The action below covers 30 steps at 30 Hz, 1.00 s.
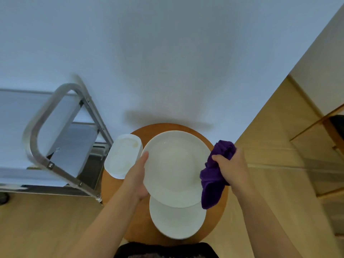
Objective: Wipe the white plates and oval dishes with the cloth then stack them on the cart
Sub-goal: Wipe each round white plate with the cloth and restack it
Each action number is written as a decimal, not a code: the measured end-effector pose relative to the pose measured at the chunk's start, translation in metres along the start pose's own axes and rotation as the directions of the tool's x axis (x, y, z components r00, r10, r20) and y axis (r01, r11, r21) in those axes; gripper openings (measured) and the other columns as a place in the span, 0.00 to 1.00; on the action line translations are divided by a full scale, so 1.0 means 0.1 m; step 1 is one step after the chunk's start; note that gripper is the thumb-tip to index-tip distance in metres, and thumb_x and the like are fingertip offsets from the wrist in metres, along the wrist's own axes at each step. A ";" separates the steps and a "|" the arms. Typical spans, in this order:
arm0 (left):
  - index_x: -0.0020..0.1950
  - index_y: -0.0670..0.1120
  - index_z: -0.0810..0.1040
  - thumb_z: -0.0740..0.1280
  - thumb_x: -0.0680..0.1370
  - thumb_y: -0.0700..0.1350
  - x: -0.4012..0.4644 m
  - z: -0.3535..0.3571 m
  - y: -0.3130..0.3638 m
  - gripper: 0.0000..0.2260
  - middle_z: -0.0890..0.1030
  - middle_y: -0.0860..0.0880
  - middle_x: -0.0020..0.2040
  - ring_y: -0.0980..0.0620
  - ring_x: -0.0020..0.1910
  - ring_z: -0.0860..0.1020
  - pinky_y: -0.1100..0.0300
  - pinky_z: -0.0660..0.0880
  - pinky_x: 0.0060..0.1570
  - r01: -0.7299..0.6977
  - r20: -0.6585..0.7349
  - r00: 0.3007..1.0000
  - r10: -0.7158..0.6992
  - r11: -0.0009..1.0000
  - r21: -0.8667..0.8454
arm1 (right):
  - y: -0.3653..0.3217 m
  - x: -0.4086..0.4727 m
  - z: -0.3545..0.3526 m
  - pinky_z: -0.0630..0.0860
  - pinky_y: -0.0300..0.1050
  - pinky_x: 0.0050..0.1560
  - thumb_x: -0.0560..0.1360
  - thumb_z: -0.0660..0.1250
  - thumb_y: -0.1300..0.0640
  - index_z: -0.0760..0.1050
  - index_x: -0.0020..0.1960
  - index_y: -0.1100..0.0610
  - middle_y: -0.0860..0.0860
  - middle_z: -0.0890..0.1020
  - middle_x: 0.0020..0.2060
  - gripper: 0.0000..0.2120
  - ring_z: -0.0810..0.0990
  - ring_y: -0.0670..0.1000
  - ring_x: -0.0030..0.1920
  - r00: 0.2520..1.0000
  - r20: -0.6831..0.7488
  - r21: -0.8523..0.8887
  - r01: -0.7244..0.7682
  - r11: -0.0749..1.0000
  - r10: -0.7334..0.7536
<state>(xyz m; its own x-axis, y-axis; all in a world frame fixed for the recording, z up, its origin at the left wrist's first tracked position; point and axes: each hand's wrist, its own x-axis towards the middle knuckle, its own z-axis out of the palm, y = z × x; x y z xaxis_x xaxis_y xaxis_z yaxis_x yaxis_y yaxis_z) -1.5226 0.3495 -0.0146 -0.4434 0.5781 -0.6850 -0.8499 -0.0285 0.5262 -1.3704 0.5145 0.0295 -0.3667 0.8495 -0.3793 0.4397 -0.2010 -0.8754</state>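
Hands: left (136, 175) grips glossy white round plate (175, 168), right (231, 165) clutches purple cloth (212, 183)

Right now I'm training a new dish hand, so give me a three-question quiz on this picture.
1. True or false: the right hand grips the purple cloth.
2. Which dish shows a yellowish stain? A) the held round plate B) the oval dish C) the lower plate
3. Fill in: the left hand holds the round plate above the ____ table.

Key: 1 true; 2 B; 3 round wooden.
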 end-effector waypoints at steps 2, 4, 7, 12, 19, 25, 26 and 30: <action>0.68 0.54 0.71 0.61 0.77 0.59 -0.02 0.03 -0.05 0.21 0.78 0.42 0.61 0.38 0.58 0.76 0.40 0.76 0.52 -0.042 -0.008 0.999 0.042 0.999 0.004 | -0.11 -0.05 -0.04 0.74 0.41 0.37 0.71 0.70 0.60 0.64 0.58 0.54 0.52 0.74 0.53 0.20 0.78 0.50 0.46 0.979 -0.145 -0.022 0.140 0.990 -0.142; 0.67 0.56 0.70 0.61 0.75 0.64 -0.05 0.09 -0.09 0.24 0.78 0.44 0.62 0.38 0.59 0.75 0.37 0.73 0.57 -0.094 -0.064 0.993 0.095 0.995 0.016 | -0.20 -0.14 -0.01 0.74 0.45 0.42 0.71 0.71 0.57 0.63 0.64 0.58 0.54 0.71 0.60 0.26 0.75 0.49 0.48 0.934 -0.262 -0.051 0.236 0.970 -0.241; 0.61 0.57 0.74 0.59 0.74 0.67 -0.13 0.22 -0.15 0.22 0.81 0.46 0.56 0.40 0.57 0.77 0.39 0.73 0.59 -0.138 -0.109 0.984 0.138 0.990 0.012 | -0.17 -0.33 0.23 0.69 0.42 0.51 0.70 0.73 0.54 0.53 0.74 0.55 0.50 0.64 0.64 0.41 0.68 0.46 0.55 0.915 -0.201 -0.111 0.333 0.936 -0.350; 0.50 0.59 0.77 0.56 0.74 0.68 -0.23 0.32 -0.26 0.18 0.85 0.49 0.46 0.44 0.50 0.81 0.44 0.78 0.53 -0.191 -0.153 0.967 0.206 0.976 0.108 | 0.14 -0.28 0.61 0.65 0.50 0.67 0.78 0.60 0.48 0.49 0.77 0.55 0.52 0.64 0.72 0.33 0.64 0.53 0.70 0.935 0.069 -0.650 0.307 0.696 -0.348; 0.43 0.65 0.80 0.56 0.74 0.69 -0.24 0.34 -0.33 0.16 0.84 0.53 0.46 0.48 0.53 0.79 0.47 0.77 0.54 -0.245 -0.140 0.951 0.276 0.949 0.200 | 0.05 -0.21 0.97 0.63 0.56 0.65 0.79 0.57 0.46 0.53 0.77 0.54 0.55 0.66 0.71 0.31 0.65 0.57 0.68 0.820 -0.004 -0.626 0.444 0.641 -0.572; 0.46 0.56 0.82 0.59 0.77 0.63 -0.21 0.34 -0.13 0.16 0.85 0.55 0.40 0.59 0.39 0.83 0.62 0.77 0.37 -0.361 -0.170 0.911 0.377 0.925 0.116 | 0.07 -0.50 1.18 0.64 0.48 0.65 0.79 0.59 0.50 0.61 0.74 0.54 0.52 0.72 0.66 0.25 0.68 0.52 0.64 0.700 0.254 -0.450 0.696 0.559 -0.667; 0.48 0.54 0.82 0.61 0.76 0.63 -0.23 0.33 -0.11 0.16 0.86 0.53 0.41 0.56 0.40 0.84 0.60 0.79 0.37 -0.353 -0.175 0.916 0.361 0.933 0.078 | 0.09 -0.53 1.18 0.66 0.48 0.64 0.80 0.58 0.51 0.62 0.74 0.53 0.52 0.73 0.64 0.23 0.69 0.52 0.62 0.696 0.282 -0.458 0.703 0.545 -0.661; 0.53 0.47 0.79 0.65 0.73 0.65 -0.25 0.23 -0.09 0.22 0.85 0.45 0.45 0.45 0.46 0.83 0.51 0.81 0.42 -0.255 -0.242 0.942 0.234 0.965 -0.058 | 0.19 -0.59 1.10 0.69 0.48 0.58 0.80 0.56 0.53 0.65 0.71 0.51 0.51 0.74 0.56 0.19 0.70 0.50 0.54 0.659 0.456 -0.440 0.751 0.492 -0.598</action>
<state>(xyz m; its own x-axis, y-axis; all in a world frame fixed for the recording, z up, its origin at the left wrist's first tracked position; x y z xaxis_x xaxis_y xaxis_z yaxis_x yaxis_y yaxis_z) -1.4972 0.3542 0.0094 -0.6853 0.3401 -0.6440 -0.7239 -0.2220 0.6532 -1.4305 0.4071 0.0022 -0.8788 0.4572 0.1367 0.3013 0.7538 -0.5839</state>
